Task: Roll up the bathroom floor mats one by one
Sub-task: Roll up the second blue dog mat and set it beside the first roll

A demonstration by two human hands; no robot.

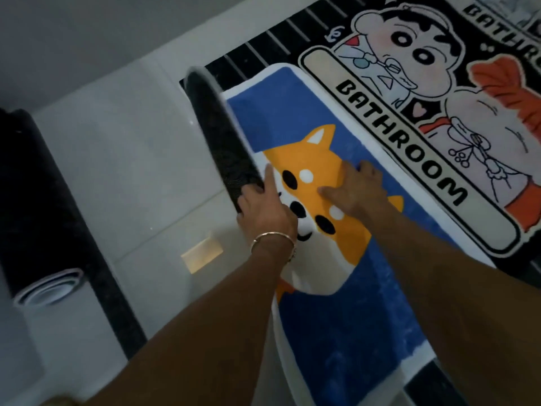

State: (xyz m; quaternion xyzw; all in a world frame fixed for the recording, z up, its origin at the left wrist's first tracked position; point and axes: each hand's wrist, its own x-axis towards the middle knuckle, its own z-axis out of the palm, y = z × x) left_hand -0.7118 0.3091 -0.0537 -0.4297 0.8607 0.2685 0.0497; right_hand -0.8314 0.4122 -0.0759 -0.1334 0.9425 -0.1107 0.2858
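One rolled mat (38,206), one blue mat (351,332), one black mat (409,118), two hands (266,212) (354,186), one bracelet (272,238)

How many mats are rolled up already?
One black-backed rolled mat lies finished on the left. The blue dog-print mat is just started: the left hand grips its rolled edge, the right hand presses it flat. The black cartoon BATHROOM mat lies unrolled.

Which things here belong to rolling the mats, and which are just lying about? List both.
Job: blue dog mat, BATHROOM mat, rolled mat, left hand, right hand.
Not the job: bracelet, floor tiles, dark floor strip.
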